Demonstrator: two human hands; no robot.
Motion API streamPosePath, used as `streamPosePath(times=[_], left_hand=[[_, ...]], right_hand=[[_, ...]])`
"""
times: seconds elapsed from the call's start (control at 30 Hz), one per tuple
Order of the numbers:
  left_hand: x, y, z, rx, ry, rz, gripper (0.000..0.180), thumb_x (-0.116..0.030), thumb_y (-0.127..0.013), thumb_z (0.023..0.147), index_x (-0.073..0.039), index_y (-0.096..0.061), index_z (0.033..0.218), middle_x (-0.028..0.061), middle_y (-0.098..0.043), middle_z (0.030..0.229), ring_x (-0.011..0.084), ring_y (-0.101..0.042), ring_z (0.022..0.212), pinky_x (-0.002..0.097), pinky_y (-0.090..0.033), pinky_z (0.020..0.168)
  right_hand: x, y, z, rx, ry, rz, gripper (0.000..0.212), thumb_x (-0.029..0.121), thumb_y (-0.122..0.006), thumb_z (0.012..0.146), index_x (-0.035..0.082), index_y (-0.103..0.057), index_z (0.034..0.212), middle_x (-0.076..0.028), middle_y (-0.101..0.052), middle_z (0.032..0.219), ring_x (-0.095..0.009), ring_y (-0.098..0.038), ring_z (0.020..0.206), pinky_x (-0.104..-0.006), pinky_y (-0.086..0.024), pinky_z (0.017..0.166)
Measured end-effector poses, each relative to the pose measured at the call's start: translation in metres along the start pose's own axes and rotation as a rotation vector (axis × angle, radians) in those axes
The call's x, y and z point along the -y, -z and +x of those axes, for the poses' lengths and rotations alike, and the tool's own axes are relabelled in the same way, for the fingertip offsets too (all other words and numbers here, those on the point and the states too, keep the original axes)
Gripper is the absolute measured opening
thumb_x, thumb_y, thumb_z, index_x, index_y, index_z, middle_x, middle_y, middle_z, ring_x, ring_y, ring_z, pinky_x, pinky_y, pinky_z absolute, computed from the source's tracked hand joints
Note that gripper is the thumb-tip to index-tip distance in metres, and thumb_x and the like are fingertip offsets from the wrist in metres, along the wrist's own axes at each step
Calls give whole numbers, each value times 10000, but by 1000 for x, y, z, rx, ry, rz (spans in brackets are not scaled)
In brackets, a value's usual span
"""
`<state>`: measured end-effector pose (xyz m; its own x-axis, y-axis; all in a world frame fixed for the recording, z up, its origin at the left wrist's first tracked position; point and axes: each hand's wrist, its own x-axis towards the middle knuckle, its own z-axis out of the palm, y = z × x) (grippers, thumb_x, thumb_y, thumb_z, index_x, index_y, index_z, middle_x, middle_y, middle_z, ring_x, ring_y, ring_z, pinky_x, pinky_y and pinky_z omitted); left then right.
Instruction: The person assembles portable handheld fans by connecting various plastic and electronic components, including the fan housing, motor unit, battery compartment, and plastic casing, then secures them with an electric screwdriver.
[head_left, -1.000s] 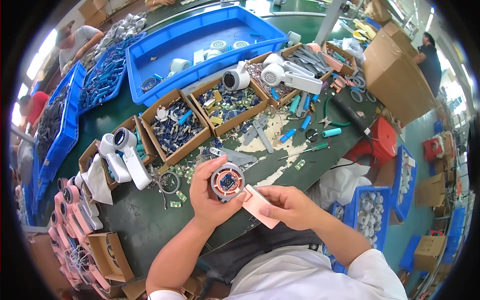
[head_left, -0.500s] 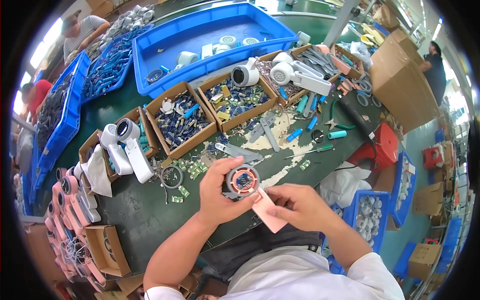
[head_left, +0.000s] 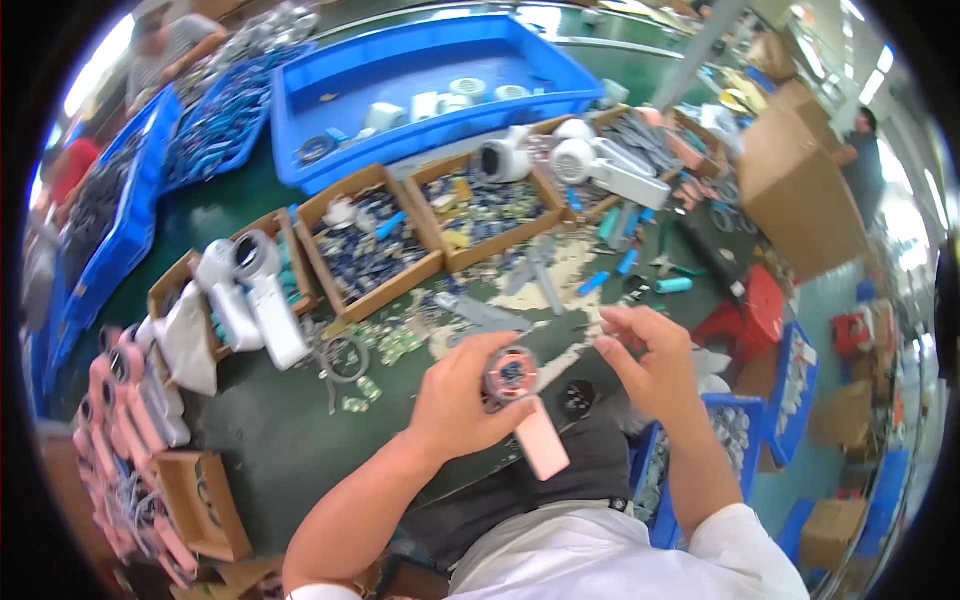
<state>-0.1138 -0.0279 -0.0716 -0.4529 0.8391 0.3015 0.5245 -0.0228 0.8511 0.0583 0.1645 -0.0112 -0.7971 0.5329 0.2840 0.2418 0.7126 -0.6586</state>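
My left hand is closed around a pink handheld fan, its round head up and its handle slanting down toward me. The head has no cover on this face; a dark blue circuit piece shows inside an orange-pink ring. Away from the fan, my right hand is raised over the bench's front right part, thumb and bent fingers apart, with nothing visible between them. A black round part is between my hands near the bench's front edge. Beyond my left hand are grey handle pieces.
Open cartons of small circuit boards line the bench, before a large blue tray. White fans are at left, above pink fans. Blue batteries, pliers and a red stool are at right.
My right hand has let go of the pink fan's handle and moved up and right. The left hand keeps the fan, shifted slightly right. The black round part now shows; the screwdriver no longer does.
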Motion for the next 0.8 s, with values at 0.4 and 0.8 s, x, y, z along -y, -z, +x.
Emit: streamPosePath(times=[0.4,0.8], left_hand=[[0,-4,1,-61,-109,22,704,-166,-885,671,1,-575,1281,202,-627,1193,378,-629,1087,424,-524,924],[-1,-4,4,-63,-151,27,681,-148,-891,660,-12,-583,1252,202,-627,1199,363,-635,1079,416,-533,908]], right_hand=[[-187,60,-32,-916,-1069,1052,394,502,-798,868,155,-630,949,62,-519,750,-102,-533,678,-267,-398,608],[-208,119,14,-1126,-531,995,253,180,-748,948,142,-626,1166,-16,-661,1001,-177,-655,878,-360,-580,731]])
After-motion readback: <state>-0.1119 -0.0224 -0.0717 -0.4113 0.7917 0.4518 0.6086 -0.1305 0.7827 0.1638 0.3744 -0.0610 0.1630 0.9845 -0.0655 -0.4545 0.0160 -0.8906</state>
